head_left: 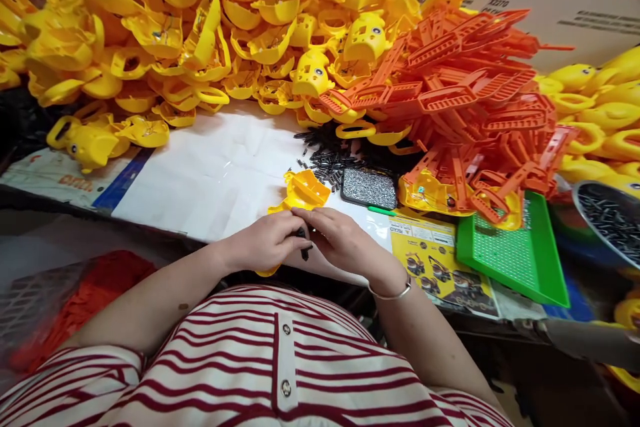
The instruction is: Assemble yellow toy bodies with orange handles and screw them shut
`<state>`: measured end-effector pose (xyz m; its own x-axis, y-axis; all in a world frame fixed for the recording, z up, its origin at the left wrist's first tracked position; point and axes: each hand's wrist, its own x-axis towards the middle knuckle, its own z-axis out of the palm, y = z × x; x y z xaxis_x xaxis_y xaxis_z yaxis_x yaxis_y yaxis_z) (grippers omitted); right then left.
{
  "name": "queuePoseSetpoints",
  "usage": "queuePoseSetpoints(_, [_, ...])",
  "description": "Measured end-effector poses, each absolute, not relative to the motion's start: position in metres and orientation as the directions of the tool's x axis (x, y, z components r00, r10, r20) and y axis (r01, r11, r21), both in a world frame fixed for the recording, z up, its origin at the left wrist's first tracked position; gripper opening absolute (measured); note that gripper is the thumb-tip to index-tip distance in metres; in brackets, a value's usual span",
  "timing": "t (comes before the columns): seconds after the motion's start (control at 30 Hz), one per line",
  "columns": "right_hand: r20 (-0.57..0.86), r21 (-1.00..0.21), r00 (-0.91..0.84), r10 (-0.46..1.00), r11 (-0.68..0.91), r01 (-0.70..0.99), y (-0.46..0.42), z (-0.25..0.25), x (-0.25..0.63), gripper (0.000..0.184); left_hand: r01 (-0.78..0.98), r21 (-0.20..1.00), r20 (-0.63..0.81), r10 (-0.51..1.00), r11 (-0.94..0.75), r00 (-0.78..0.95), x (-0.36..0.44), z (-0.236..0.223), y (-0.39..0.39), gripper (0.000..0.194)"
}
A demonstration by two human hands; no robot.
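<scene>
My left hand [263, 240] is closed over a yellow plastic shell [305, 191], which shows above the fingers and again as a curved edge below the palm. A small black part [305, 252] sticks down by the left thumb, between the two hands. My right hand [345, 240] meets the left at the fingertips, its fingers curled together. Whatever they pinch is hidden. Just beyond the shell lies a loose heap of small black pins [327, 163]. A black tray of tiny silvery pieces [369, 188], likely screws, sits to the right of the shell.
Yellow animal-shaped shells [165, 33] are piled high at the back. Orange plastic frames [480, 87] heap up at the right, above a green perforated tray [515, 253]. A bowl of black pins [610, 220] stands far right. White sheeting [200, 160] covers the table; its front edge is close.
</scene>
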<state>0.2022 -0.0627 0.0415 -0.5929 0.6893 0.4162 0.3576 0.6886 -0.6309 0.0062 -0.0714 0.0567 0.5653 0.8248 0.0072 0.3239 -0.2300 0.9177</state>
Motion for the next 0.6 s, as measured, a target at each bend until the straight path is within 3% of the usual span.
queuePoseSetpoints(0.07, [0.410, -0.697, -0.501, 0.762, 0.616, 0.366, -0.059, 0.045, 0.209, 0.030, 0.293, 0.905, 0.084, 0.805, -0.309, 0.587, 0.002, 0.060, -0.066, 0.012])
queuePoseSetpoints(0.17, [0.433, -0.809, -0.190, 0.881, 0.473, 0.349, -0.044, 0.035, 0.219, 0.020, 0.327, 0.863, 0.183, 0.842, -0.385, 0.508, -0.002, 0.061, -0.046, 0.013])
queuePoseSetpoints(0.3, [0.460, -0.846, 0.091, 0.883, 0.405, 0.345, -0.022, 0.009, 0.218, 0.023, 0.526, 0.668, 0.152, 0.788, -0.527, 0.597, 0.003, 0.045, -0.016, 0.005])
queuePoseSetpoints(0.43, [0.534, -0.775, 0.103, 0.839, 0.437, 0.456, -0.013, -0.005, 0.213, 0.019, 0.613, 0.547, 0.146, 0.786, -0.570, 0.601, 0.014, 0.021, -0.011, 0.009])
queuePoseSetpoints(0.6, [0.510, -0.769, 0.078, 0.856, 0.414, 0.487, -0.011, -0.008, 0.213, 0.013, 0.632, 0.548, 0.196, 0.818, -0.548, 0.540, 0.020, 0.009, -0.029, 0.013])
